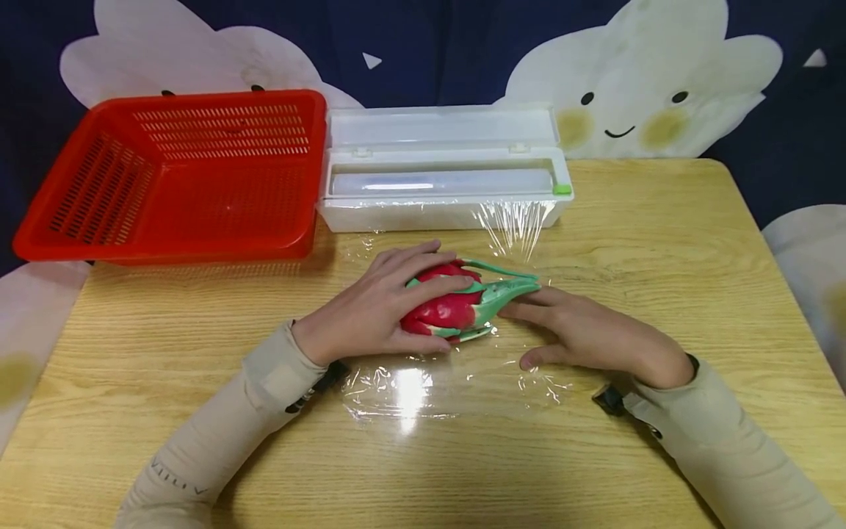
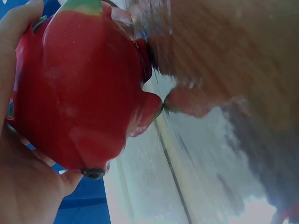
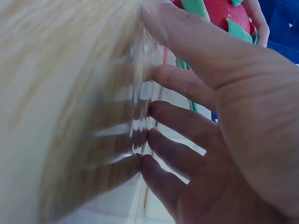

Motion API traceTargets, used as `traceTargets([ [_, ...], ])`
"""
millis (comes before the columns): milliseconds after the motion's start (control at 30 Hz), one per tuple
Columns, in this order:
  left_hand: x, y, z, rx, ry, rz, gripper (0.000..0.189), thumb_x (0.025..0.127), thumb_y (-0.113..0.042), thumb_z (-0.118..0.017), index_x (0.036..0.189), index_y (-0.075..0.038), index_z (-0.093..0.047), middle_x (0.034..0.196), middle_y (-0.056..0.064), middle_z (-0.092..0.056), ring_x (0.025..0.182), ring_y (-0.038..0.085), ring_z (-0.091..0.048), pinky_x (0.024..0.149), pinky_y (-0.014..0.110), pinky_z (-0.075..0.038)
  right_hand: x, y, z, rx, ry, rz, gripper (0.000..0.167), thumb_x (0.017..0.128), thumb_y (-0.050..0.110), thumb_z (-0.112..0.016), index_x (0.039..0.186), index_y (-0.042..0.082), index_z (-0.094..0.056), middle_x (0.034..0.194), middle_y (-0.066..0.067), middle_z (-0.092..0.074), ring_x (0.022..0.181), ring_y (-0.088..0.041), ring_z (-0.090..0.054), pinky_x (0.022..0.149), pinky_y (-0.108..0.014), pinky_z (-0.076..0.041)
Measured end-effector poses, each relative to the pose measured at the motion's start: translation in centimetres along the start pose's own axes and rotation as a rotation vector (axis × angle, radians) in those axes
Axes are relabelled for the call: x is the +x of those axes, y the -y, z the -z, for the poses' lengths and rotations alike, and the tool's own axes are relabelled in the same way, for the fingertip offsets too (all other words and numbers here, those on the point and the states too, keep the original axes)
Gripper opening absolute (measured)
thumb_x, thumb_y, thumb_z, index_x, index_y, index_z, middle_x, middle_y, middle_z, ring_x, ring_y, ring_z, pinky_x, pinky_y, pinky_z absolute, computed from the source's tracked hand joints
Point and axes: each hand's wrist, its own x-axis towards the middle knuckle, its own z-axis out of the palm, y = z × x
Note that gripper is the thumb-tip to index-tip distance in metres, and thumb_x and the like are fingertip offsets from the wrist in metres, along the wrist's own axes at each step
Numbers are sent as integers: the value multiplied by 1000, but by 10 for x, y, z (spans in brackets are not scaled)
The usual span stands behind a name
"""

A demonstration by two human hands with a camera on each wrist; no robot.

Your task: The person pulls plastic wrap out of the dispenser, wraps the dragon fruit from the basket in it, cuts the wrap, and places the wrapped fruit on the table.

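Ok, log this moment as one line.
left hand: holds dragon fruit; right hand: touches plastic film; white box: open; red basket: beside box

We note a red plastic basket [image 1: 198, 248] at the far left of the table [image 1: 661, 242], walls slotted, rim reaching past the table's left edge in the head view. Table top: light wood grain, far right corner rounded. Behind it we record a dark blue backdrop [image 1: 436, 66] with pale clouds [image 1: 634, 81], one smiling with yellowish cheeks, and small pale triangles [image 1: 371, 60].
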Motion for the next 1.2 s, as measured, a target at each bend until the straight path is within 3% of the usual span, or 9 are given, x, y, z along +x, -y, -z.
traceTargets([
  [400, -2, -1, 2, -12, 23, 9, 83, 82, -59, -81, 153, -33, -47, 159, 5, -46, 156, 32, -34, 121, 59, -36, -3, 5, 2, -7, 7, -4, 76, 89, 49, -76, 154, 21, -50, 158, -11, -50, 146, -34, -49, 112, -52, -51],
  [833, -2, -2, 1, -41, 49, 27, 82, 84, -58, -80, 154, -34, -45, 161, 5, -43, 158, 31, -29, 121, 59, -36, -7, 19, 2, -136, -42, 18, 72, 90, 43, -78, 151, 14, -55, 153, -11, -56, 143, -34, -52, 111, -52, -52],
  [1200, -2, -3, 1, -38, 50, 34, 82, 83, -58, -80, 154, -34, -45, 160, 4, -42, 158, 30, -29, 121, 58, -36, -13, 25, 9, -228, -45, -4, 76, 83, 38, -86, 146, 6, -58, 148, -12, -62, 141, -37, -55, 116, -53, -48],
])
